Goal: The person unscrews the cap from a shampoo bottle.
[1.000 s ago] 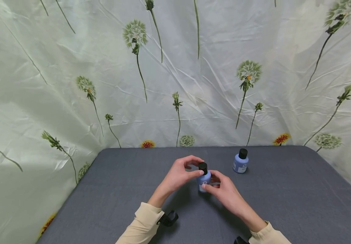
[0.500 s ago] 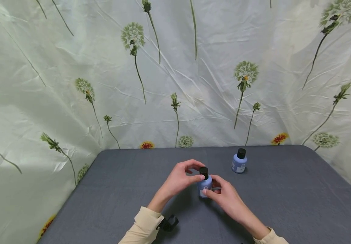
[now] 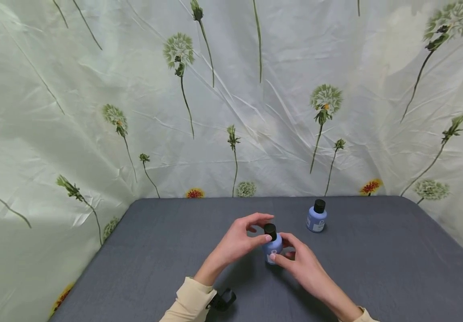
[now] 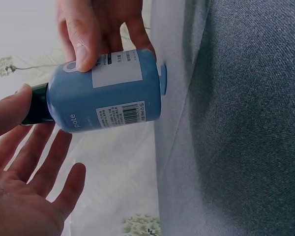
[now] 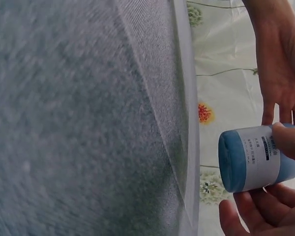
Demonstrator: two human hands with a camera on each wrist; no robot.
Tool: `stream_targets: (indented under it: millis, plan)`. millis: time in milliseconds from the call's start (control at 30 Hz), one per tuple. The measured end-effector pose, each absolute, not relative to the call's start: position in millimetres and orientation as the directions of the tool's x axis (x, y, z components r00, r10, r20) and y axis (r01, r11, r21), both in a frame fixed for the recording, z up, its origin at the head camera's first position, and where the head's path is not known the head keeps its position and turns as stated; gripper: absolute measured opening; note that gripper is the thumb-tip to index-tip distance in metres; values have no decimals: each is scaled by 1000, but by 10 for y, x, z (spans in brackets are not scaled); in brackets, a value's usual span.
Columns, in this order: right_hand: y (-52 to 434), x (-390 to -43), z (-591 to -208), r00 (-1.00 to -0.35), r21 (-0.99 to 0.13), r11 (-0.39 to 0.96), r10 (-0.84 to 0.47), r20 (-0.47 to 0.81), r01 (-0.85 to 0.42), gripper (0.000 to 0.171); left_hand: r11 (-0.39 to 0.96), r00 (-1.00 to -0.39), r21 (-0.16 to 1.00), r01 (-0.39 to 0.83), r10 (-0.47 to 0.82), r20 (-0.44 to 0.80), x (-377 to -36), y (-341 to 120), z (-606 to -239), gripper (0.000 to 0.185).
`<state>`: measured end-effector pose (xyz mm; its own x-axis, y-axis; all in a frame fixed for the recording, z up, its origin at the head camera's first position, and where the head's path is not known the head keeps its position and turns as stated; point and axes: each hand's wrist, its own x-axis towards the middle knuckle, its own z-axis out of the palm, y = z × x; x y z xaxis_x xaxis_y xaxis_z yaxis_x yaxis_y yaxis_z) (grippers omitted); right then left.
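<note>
head: right hand [image 3: 301, 264] grips blue bottle [image 3: 273, 247] body above grey worktop [image 3: 155, 250], left hand [image 3: 239, 239] pinches its black cap [image 3: 270, 229]; second bottle [image 3: 317, 217] stands apart | left wrist: bottle apparently lifted clear | right wrist: fingers wrap bottle

Two small blue bottles with black caps, one held [image 3: 272, 247] above the desk, one standing [image 3: 317, 217] farther back, two black caps in all, two hands, left [image 3: 239, 239] and right [image 3: 301, 264], one grey desk [image 3: 376, 268], one flower-printed backdrop sheet [image 3: 94, 89]
</note>
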<state>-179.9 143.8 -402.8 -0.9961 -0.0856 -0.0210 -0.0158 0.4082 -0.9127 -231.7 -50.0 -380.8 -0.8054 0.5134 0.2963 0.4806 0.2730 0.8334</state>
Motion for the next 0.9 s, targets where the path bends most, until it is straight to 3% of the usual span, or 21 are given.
stream_targets:
  millis: [333,667,900]
  plan:
    - [1434,-1764,-4099,-980,-906,395,-182,85,-153,57,234,-741,811,536,591,319,-2353,-483,-3834,32]
    - [1457,-1816,-4070,-953,-964,177,-267,145,-197,54,151,-758,858,490,560,335,-2339,-473,-3816,30]
    - [1411,-1768,-4055,-980,-942,292,-161,121,-164,52,169,-806,877,450,500,317,-2327,-490,-3786,29]
